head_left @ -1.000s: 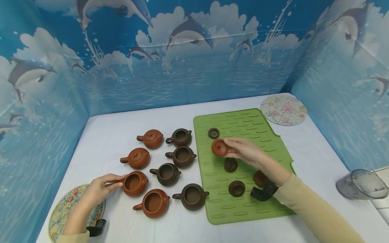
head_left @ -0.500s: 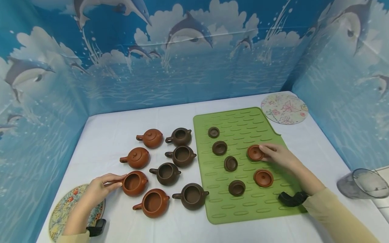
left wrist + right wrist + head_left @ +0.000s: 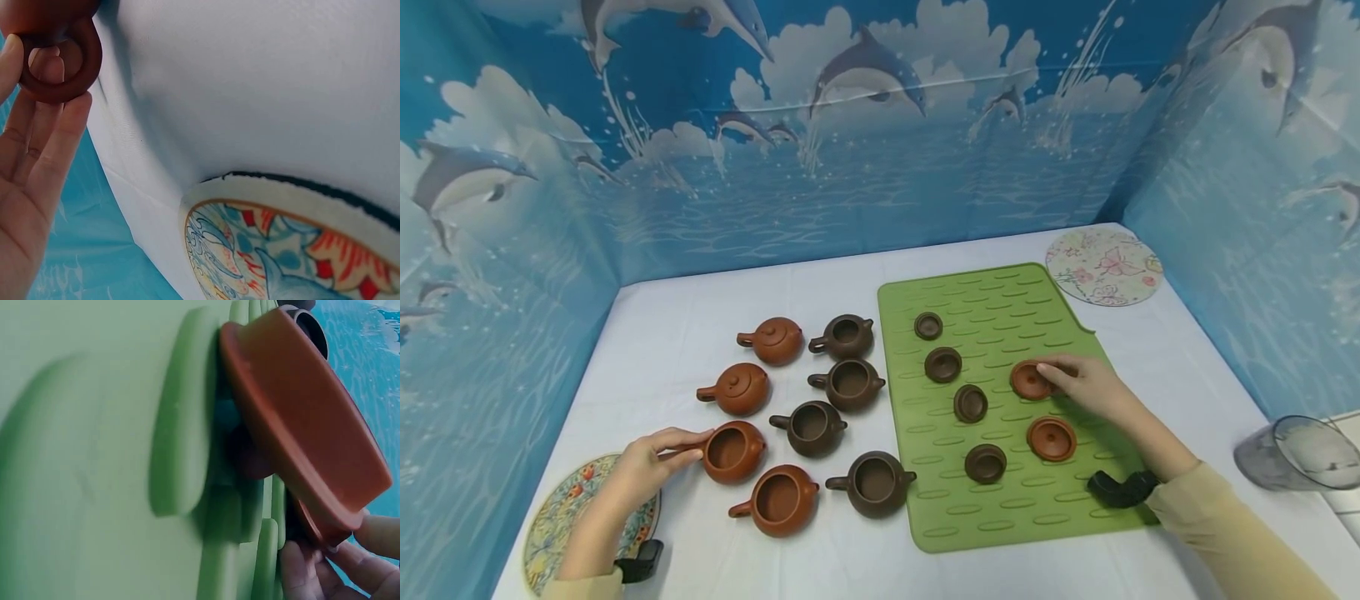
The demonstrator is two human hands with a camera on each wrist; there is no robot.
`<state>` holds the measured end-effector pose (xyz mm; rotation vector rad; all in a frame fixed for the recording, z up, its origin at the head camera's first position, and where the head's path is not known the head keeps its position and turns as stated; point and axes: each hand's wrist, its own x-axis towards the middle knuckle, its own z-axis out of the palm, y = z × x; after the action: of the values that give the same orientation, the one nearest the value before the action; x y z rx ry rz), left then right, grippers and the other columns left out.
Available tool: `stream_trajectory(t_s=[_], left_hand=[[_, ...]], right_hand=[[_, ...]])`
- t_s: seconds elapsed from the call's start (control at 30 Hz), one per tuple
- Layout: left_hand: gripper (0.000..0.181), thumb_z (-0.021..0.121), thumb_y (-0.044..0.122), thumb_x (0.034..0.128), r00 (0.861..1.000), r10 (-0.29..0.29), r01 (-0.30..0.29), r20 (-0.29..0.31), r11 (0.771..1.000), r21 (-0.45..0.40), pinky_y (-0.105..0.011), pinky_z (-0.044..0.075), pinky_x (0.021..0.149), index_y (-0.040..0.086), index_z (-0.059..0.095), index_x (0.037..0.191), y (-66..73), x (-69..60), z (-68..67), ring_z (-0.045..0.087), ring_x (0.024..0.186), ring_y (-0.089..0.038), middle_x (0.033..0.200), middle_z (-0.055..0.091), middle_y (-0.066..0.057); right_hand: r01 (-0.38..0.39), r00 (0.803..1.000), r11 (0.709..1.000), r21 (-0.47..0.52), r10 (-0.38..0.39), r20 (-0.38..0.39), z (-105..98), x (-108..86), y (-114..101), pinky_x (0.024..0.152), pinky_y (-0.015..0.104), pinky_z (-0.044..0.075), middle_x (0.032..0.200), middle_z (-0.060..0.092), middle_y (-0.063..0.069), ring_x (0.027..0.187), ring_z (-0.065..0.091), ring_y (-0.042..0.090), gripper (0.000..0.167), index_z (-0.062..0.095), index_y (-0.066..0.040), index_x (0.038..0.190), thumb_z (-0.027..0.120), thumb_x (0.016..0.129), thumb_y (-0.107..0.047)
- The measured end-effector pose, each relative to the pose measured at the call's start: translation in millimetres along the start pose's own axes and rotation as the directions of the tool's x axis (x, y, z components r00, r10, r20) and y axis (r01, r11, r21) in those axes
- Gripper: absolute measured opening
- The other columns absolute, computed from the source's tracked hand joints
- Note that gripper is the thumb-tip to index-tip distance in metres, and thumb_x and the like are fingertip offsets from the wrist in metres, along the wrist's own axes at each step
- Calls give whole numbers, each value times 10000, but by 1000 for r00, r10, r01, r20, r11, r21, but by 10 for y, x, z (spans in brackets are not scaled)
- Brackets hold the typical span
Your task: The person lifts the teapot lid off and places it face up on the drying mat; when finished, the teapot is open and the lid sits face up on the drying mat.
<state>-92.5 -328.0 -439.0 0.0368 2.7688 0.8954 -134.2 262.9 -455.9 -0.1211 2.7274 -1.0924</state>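
Red-brown lid (image 3: 1027,381), on or just above the green mat (image 3: 992,292), right edge pinched by the right hand (image 3: 1084,385), second lid (image 3: 1051,439) just in front, dark lids (image 3: 943,365) left across a ridged gap, left hand (image 3: 651,468) pinching the handle (image 3: 94,57) of a teapot (image 3: 732,452).

I can read no words, numbers or labels anywhere. At the far right corner of my bench (image 3: 700,312), the pale round mat (image 3: 1101,265) has thin, script-like strokes (image 3: 1066,281), too small for me to make out. The pale strokes (image 3: 62,280) low on the blue curtain (image 3: 94,234) are illegible too.
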Motion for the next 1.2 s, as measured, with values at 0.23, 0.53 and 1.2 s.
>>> stream_trajectory(t_s=[0.23,0.53,1.2], left_hand=[[266,723,137,890,1000,27,-27,-6,1000,-8,-487,551,901,83,744,1150,-6,1,-9,637,1112,-381,1137,714,-139],[318,706,188,911,999,21,-19,28,999,-48,-469,549,915,81,712,1210,-16,-5,-32,623,1153,-381,1201,694,-143],[401,664,158,950,984,168,-169,-54,985,-19,-434,514,972,51,616,1334,359,445,-418,563,1234,-389,1306,612,-187]], right_hand=[[-9,1000,1000,16,9,13,-15,31,6,691,299,541,1196,647,300,919,697,300,516,537,77,1353,489,1044,-334],[-9,1000,1000,-7,9,14,-77,49,-147,953,581,482,1351,540,322,1213,534,488,555,498,50,1402,427,1059,-380],[323,925,921,218,-356,133,428,673,-1919,1028,460,488,1346,625,98,1248,581,296,370,622,-105,1331,533,1027,-297]])
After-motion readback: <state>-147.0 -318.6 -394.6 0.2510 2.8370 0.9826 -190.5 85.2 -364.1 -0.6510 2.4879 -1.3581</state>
